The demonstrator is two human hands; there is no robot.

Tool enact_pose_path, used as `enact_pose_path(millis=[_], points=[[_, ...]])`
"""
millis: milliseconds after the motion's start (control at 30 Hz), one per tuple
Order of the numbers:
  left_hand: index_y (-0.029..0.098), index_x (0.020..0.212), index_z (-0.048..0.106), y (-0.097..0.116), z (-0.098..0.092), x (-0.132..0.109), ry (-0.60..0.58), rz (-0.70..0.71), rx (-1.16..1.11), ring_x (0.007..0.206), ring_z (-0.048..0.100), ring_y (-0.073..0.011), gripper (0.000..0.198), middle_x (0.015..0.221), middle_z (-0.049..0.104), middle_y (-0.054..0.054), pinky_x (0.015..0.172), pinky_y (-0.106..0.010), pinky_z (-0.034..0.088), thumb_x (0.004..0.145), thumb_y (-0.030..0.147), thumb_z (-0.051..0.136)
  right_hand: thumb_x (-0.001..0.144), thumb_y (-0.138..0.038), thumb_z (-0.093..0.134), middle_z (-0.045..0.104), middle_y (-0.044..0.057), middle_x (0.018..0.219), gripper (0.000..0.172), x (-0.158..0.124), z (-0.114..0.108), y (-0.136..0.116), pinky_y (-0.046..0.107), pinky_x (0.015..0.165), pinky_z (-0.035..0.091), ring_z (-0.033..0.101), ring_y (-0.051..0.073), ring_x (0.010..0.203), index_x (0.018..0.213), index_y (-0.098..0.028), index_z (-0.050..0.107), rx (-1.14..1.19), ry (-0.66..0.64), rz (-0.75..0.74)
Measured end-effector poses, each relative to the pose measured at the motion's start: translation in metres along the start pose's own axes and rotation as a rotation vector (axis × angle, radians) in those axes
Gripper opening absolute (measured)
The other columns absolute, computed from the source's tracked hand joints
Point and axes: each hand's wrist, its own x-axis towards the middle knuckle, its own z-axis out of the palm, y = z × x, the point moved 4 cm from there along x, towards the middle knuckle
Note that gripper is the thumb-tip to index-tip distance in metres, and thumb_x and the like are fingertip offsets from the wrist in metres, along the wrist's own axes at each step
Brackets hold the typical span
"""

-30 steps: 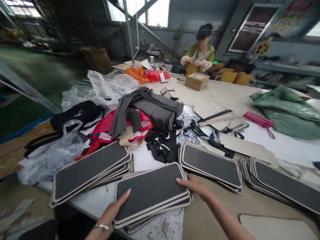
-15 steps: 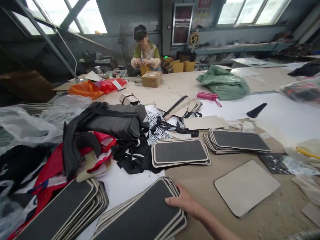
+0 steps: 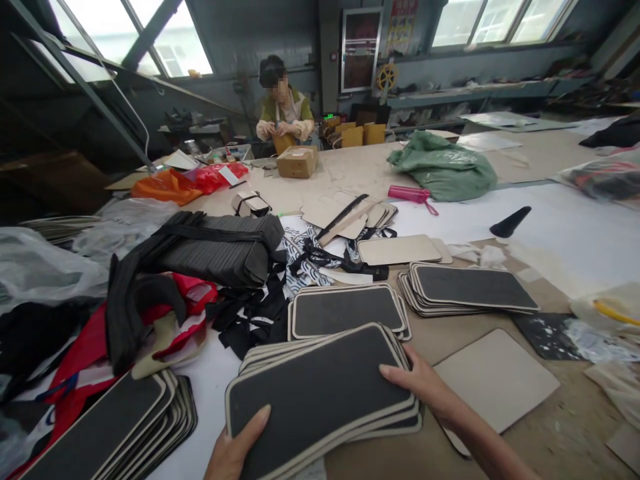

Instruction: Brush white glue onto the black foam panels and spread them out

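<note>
Between my two hands is a fanned stack of dark grey rectangular panels with rounded cream edges [image 3: 320, 393]. My left hand [image 3: 237, 443] grips its near left end, thumb on top and fingers hidden beneath. At the right end my right hand [image 3: 413, 377] clasps the stack, its thumb lying over the top panel. Just behind, partly covered, lies another stack of the same panels [image 3: 350, 310]. A third stack [image 3: 470, 288] rests farther right. At the lower left a fourth stack [image 3: 110, 427] sits on white sheeting. Beside my right forearm lies a plain beige board [image 3: 500, 387].
A strapped bundle of dark foam strips [image 3: 215, 253] and black fabric scraps [image 3: 255, 310] occupy the left. Farther back are a green sack [image 3: 445, 167], a pink pouch [image 3: 410, 194] and a cardboard box [image 3: 297, 162]. Across the table a person [image 3: 285, 110] handles something yellow-brown.
My left hand has come into view and taken hold of the stack's left end. The stack has moved up and to the right, with my right hand still on it.
</note>
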Motion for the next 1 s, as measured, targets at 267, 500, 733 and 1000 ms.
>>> enact_pose_path(millis=[267, 500, 733, 1000], points=[[0.006, 0.104, 0.057, 0.086, 0.118, 0.048, -0.198, 0.070, -0.010, 0.069, 0.067, -0.0246, 0.040, 0.076, 0.070, -0.013, 0.065, -0.035, 0.057, 0.069, 0.020, 0.069, 0.055, -0.043, 0.077, 0.062, 0.015, 0.107, 0.077, 0.069, -0.061, -0.070, 0.040, 0.091, 0.045, 0.057, 0.029, 0.102, 0.120, -0.012, 0.050, 0.035, 0.192, -0.039], [0.006, 0.104, 0.057, 0.084, 0.143, 0.087, -0.234, -0.009, 0.071, 0.065, 0.067, -0.0253, 0.046, 0.077, 0.070, -0.015, 0.060, -0.033, 0.057, 0.065, 0.026, 0.073, 0.064, -0.049, 0.070, 0.065, 0.014, 0.100, 0.061, 0.103, -0.059, -0.048, 0.036, 0.085, 0.049, 0.062, 0.024, 0.092, 0.108, -0.011, 0.054, 0.131, -0.064, 0.121], [0.008, 0.098, 0.057, 0.086, 0.143, 0.088, -0.181, 0.039, 0.088, 0.066, 0.066, -0.0235, 0.046, 0.080, 0.069, -0.015, 0.061, -0.033, 0.056, 0.061, 0.027, 0.076, 0.062, -0.054, 0.065, 0.048, 0.022, 0.124, 0.089, 0.098, -0.080, -0.076, 0.043, 0.096, 0.037, 0.047, 0.032, 0.113, 0.130, -0.005, 0.035, -0.546, 0.312, -0.034], [0.011, 0.111, 0.048, 0.093, 0.125, 0.088, 0.102, 0.362, 0.236, 0.090, 0.060, -0.0249, 0.070, 0.094, 0.063, -0.013, 0.084, -0.035, 0.047, 0.056, 0.043, 0.077, 0.069, -0.061, 0.055, 0.047, 0.014, 0.128, 0.073, 0.110, 0.008, -0.156, 0.042, 0.101, 0.031, 0.041, 0.030, 0.118, 0.125, -0.015, 0.046, -1.195, -0.002, -0.724]])
